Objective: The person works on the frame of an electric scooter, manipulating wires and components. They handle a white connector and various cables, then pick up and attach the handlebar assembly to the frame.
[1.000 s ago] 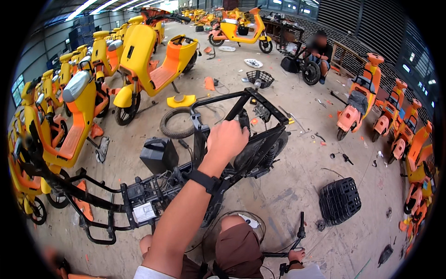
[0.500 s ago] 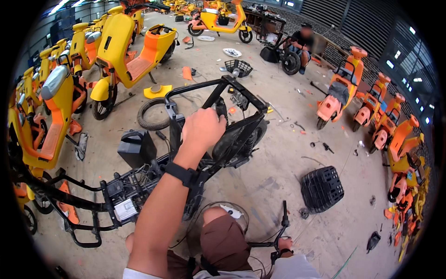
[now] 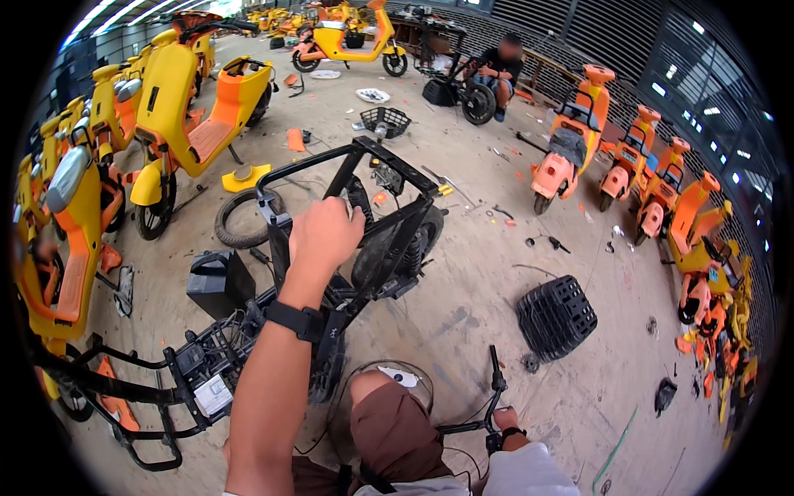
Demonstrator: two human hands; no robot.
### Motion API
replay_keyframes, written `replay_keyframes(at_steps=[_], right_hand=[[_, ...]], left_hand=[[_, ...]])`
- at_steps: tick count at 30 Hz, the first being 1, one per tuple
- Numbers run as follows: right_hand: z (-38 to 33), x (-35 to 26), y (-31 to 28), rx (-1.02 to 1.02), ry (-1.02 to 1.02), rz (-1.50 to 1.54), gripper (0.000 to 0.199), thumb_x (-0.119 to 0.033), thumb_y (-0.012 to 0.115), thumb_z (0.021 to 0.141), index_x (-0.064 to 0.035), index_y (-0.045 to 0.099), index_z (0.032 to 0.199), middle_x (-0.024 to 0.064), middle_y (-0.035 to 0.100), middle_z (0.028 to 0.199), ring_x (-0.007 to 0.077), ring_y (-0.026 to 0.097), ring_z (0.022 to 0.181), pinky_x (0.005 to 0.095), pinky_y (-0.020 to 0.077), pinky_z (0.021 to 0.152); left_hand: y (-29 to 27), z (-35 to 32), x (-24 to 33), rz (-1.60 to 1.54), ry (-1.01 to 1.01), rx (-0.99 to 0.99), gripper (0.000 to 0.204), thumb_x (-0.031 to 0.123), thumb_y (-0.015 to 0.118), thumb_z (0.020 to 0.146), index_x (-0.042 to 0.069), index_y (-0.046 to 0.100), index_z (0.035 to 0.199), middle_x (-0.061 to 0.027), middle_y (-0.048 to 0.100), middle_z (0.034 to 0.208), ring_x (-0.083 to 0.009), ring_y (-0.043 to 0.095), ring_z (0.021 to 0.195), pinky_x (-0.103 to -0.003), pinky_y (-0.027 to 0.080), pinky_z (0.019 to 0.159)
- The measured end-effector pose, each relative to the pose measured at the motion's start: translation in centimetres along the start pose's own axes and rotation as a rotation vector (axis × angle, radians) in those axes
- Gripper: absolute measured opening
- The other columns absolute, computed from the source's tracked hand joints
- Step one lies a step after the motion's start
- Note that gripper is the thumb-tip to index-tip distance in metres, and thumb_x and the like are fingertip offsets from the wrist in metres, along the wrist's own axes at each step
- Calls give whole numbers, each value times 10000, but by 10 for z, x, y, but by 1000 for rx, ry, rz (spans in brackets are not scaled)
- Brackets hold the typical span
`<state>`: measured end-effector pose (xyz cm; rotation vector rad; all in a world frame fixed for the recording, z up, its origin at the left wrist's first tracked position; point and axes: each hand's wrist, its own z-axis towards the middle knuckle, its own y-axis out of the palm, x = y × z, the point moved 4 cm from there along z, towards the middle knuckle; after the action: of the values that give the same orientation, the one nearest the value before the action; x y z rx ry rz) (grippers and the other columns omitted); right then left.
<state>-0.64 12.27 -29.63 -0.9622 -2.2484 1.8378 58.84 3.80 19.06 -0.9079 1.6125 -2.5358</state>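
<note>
My left hand (image 3: 325, 237), with a black band on its wrist, is closed over the black bare scooter frame (image 3: 395, 217). Its knuckles face up and the thumb points to the right; the fingertips are hidden behind the hand. A rear wheel (image 3: 422, 240) and a shock absorber sit within this frame. Lower right, beside my knee, my right hand (image 3: 504, 418) is wrapped around a black handlebar (image 3: 497, 382). Cables run from the handlebar. Wiring and a silver box (image 3: 213, 396) lie in the frame's low left section.
A black battery-like box (image 3: 220, 283) and a loose tire (image 3: 234, 221) stand left of the frame. To the right lies a black basket (image 3: 557, 319). Yellow and orange scooters (image 3: 169, 107) line both sides. A person (image 3: 499, 70) sits by a wheel at the back.
The view has swung slightly right, so the scene sits further left. Both hands keep their places on the frame and the handlebar.
</note>
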Motion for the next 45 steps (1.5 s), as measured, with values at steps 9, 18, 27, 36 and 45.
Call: replay_keyframes(at_steps=[9, 18, 27, 36, 45], right_hand=[[-8, -13, -7, -115, 147, 54, 709, -373, 614, 727, 42, 501, 1290, 299, 543, 1254, 399, 496, 1220, 432, 405, 1026], [2, -21, -1, -158, 184, 17, 563, -362, 585, 758, 60, 599, 1132, 292, 594, 1171, 412, 548, 1146, 436, 432, 987], [10, -19, 13, -89, 60, -12, 505, -317, 595, 763, 143, 620, 969, 332, 634, 1005, 464, 591, 1032, 443, 466, 891], [-18, -121, -25, -35, -31, 628, 609, -213, 607, 787, 81, 462, 1300, 234, 597, 1177, 321, 591, 1072, 374, 456, 910], [-207, -415, -222, -867, -379, 1546, 492, -132, 500, 920, 89, 402, 1349, 216, 499, 1335, 301, 477, 1260, 400, 377, 1080]], left_hand=[[-5, -1, -3, 12, -14, -20, 360, 360, 580, 832, 29, 720, 851, -238, 667, 826, -414, 644, 821, -451, 514, 780], [-3, -2, -2, 36, -16, -8, 368, 365, 577, 828, 24, 717, 837, -238, 665, 816, -413, 644, 820, -458, 513, 783], [-5, -2, -6, 14, -27, -6, 367, 342, 557, 828, 7, 705, 816, -246, 664, 846, -418, 645, 836, -475, 514, 798], [-3, -2, -4, -5, -30, -59, 365, 346, 572, 838, 8, 707, 831, -238, 668, 837, -410, 649, 829, -454, 519, 792], [-7, -6, -3, -162, 98, 175, 309, 285, 573, 872, -2, 686, 859, -224, 661, 795, -388, 648, 755, -449, 517, 706]])
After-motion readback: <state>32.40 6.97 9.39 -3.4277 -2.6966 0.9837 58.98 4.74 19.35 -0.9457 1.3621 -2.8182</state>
